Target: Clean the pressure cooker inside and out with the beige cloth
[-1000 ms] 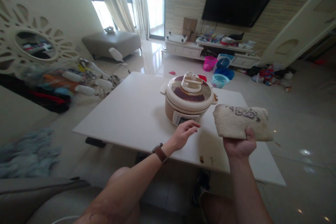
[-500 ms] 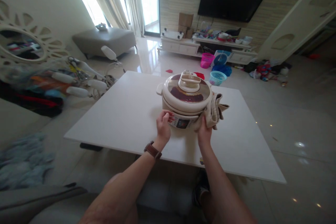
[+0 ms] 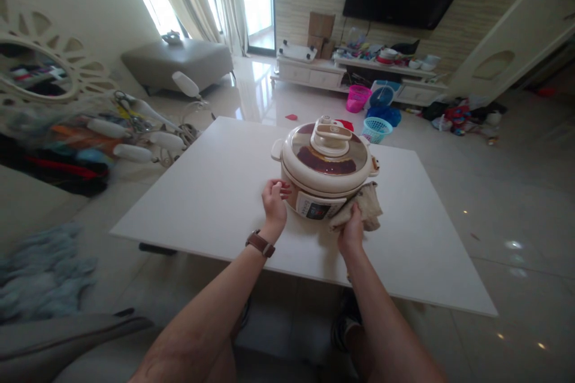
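Note:
A cream electric cooker [image 3: 326, 163] with a handled lid and a front control panel stands on the white table [image 3: 215, 191]. My left hand [image 3: 274, 203] rests against the cooker's lower left side, fingers curled on its body. My right hand [image 3: 351, 231] grips a beige cloth [image 3: 363, 210] and presses it against the cooker's lower right front. A brown watch sits on my left wrist.
Clutter of white-handled items [image 3: 135, 131] lies left of the table. A grey ottoman [image 3: 179, 63], a low TV cabinet [image 3: 359, 75], coloured baskets [image 3: 375, 128] and scattered items stand on the glossy floor beyond. A blue rag [image 3: 40, 269] lies at the near left.
My right hand brought the cloth from the air at the right down to the cooker's lower right front. My left hand moved from the panel to the cooker's left side.

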A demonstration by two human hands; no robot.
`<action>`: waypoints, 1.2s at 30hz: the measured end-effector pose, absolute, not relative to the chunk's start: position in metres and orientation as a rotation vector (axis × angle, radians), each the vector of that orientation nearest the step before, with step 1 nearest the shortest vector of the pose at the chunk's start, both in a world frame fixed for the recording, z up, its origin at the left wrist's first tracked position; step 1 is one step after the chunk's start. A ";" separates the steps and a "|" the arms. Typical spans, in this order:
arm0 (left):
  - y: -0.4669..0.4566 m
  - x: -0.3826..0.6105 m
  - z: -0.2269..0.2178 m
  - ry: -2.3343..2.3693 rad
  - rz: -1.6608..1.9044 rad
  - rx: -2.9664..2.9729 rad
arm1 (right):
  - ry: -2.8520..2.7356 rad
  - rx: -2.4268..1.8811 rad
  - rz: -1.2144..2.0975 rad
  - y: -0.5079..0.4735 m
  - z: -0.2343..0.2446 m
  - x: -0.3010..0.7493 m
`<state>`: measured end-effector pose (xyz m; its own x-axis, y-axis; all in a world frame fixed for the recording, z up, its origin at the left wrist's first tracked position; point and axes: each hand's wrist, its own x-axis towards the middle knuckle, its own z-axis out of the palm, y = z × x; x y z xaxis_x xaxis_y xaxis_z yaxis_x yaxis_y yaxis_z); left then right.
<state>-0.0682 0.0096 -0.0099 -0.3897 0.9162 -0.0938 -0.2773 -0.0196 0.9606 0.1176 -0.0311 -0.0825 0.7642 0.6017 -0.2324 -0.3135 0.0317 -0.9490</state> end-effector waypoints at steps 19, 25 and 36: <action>0.018 -0.062 -0.015 1.419 1.594 0.689 | 0.049 -1.139 1.056 -0.078 -0.053 0.062; 0.028 -0.069 -0.017 1.365 1.668 0.741 | 0.016 -1.085 1.119 -0.111 -0.032 0.025; 0.029 -0.071 -0.028 1.215 1.656 0.768 | 0.007 -1.160 0.964 -0.071 -0.018 0.107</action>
<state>-0.0715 0.0288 -0.0278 -0.3885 0.9209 -0.0313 -0.3067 -0.0972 0.9468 0.1072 -0.0714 -0.0184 0.6173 0.6344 -0.4652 -0.6407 0.0623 -0.7652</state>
